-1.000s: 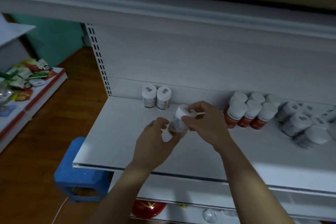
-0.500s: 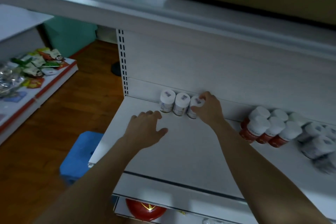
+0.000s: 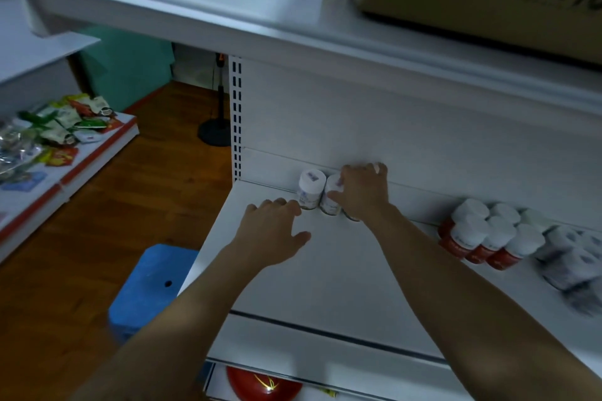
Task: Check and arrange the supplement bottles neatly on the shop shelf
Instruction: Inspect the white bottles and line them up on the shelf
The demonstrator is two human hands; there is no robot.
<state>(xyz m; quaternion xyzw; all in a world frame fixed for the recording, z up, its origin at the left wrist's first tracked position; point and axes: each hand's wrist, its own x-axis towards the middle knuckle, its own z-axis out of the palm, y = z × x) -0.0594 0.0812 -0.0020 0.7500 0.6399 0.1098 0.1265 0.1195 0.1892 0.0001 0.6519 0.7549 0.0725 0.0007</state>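
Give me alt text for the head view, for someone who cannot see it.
The right hand grips the end bottle of a short white-capped row at the shelf back; the left hand rests, fingers spread, just before it. Red-labelled bottles stand further right.

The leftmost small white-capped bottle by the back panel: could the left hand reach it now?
Probably yes: the left hand lies open just before the leftmost small white-capped bottle, nothing between them.

Both arms stretched forward; the left hand was palm-down, fingers straight; the right hand curled over a bottle.
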